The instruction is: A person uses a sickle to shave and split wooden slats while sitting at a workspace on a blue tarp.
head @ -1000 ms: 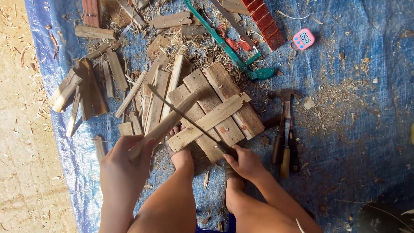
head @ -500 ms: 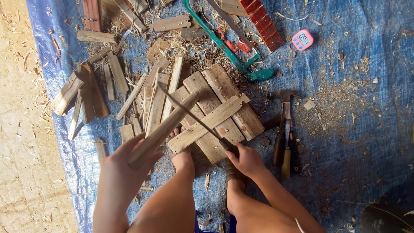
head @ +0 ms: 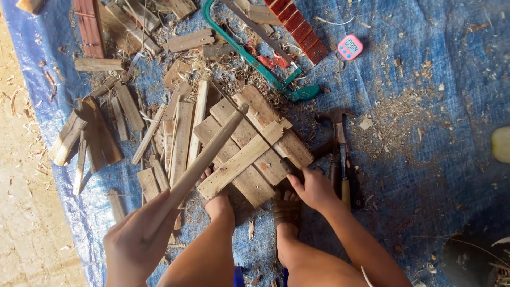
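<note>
My left hand (head: 139, 243) is shut around the near end of a long pale wooden stick (head: 204, 159), which slants up and right over a block of nailed-together wooden boards (head: 268, 159). My right hand (head: 314, 188) grips the dark handle of a long thin blade (head: 249, 125). The blade lies across the boards, pointing up-left, and the stick's far end is over it. My two bare feet (head: 219, 204) rest against the near edge of the boards.
A blue tarp (head: 425, 133) strewn with shavings covers the ground. On it lie loose wooden slats (head: 98, 135), a green hacksaw (head: 260, 64), a hammer (head: 336, 119) with wooden-handled tools beside it, a pink timer (head: 350, 47) and a red slatted piece (head: 300, 26). Sandy ground (head: 21, 212) lies on the left.
My left hand has drawn slightly down toward me with the stick. My right hand has stayed on the blade's handle.
</note>
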